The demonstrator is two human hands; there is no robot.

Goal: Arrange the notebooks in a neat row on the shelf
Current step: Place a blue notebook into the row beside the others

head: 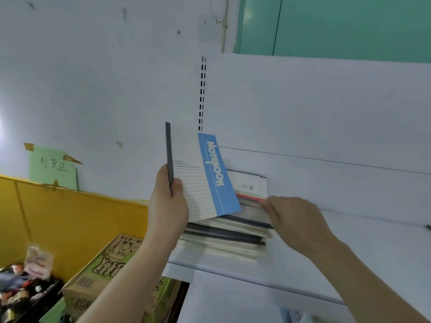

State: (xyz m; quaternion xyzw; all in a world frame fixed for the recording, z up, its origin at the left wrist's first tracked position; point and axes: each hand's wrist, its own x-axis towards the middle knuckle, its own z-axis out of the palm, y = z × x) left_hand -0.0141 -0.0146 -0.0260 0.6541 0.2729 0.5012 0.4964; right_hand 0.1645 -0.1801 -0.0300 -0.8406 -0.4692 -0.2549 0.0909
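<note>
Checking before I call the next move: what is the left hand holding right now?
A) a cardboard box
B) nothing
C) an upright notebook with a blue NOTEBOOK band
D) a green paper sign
C: the left hand grips the blue-banded notebook by its dark spine, raised upright above the stack of notebooks.
</note>
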